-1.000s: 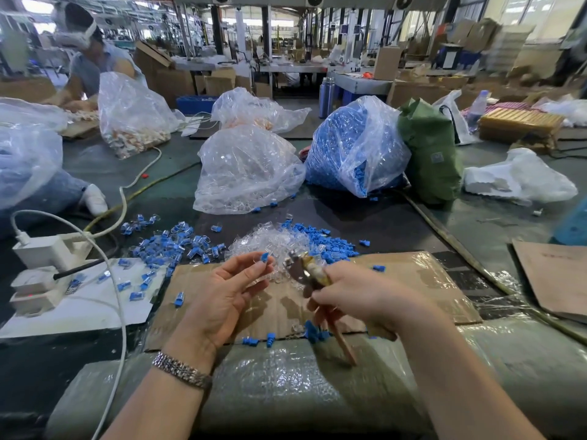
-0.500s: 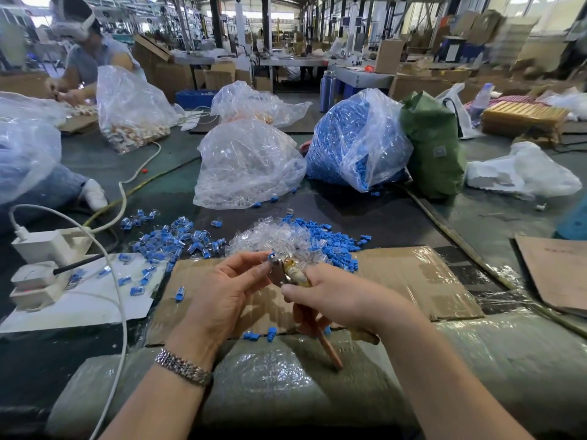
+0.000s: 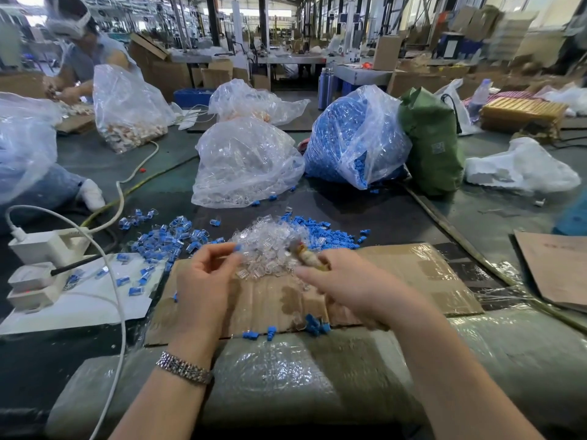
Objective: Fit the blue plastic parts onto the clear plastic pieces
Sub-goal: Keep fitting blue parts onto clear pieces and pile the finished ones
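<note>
Left hand [image 3: 206,281]: fingers pinched on a small blue part [image 3: 237,248], above the cardboard [image 3: 413,274].
Right hand [image 3: 346,285]: clenched around a small tool [image 3: 306,256]; blurred.
Clear pieces [image 3: 266,246]: heap just beyond both hands; apparently light, stiff, slippery; pinch by the edges.
Blue parts [image 3: 320,236]: scattered right of the heap.
Fitted pieces [image 3: 165,239]: far left.

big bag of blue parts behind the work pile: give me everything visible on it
The bag of blue parts is a thin, crinkled, see-through plastic sack, bulging with small blue plastic parts. It slumps on the dark table, mouth gathered loosely at the top. Its right side presses against a green bag; to its left lies a clear bag of transparent pieces, contact unclear. A few loose blue parts lie by its base. Neither hand touches it.
</note>
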Tool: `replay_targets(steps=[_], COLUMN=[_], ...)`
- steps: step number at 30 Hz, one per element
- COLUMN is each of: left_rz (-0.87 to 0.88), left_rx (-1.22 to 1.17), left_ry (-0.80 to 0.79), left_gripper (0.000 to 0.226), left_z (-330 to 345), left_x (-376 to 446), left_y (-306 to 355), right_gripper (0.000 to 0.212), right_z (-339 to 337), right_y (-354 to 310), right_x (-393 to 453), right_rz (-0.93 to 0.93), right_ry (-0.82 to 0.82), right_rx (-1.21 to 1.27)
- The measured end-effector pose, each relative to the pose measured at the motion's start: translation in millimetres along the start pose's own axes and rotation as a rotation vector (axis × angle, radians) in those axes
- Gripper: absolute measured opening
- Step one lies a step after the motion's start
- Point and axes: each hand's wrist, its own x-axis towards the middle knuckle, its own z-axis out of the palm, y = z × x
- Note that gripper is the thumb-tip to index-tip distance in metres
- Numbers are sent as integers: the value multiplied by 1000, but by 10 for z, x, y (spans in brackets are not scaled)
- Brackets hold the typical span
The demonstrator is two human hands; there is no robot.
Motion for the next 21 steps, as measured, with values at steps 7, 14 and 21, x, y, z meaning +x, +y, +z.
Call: replay_targets(steps=[7, 14, 21], left_rz=[127, 358, 544], left_rx=[358, 511, 812], left_ry=[228, -385, -682], left_gripper=[45, 19, 42], left_z=[-8, 214, 334], left_x=[46, -156, -203], left_y=[-19, -1, -26], right_gripper=[48, 58, 49], right_z=[-326, -141, -108], right_y=[652, 821, 595], right_x=[175, 277, 150], right_rz=[398, 478, 233], right_ry=[459, 412, 501], right_rx=[-422, -590, -624])
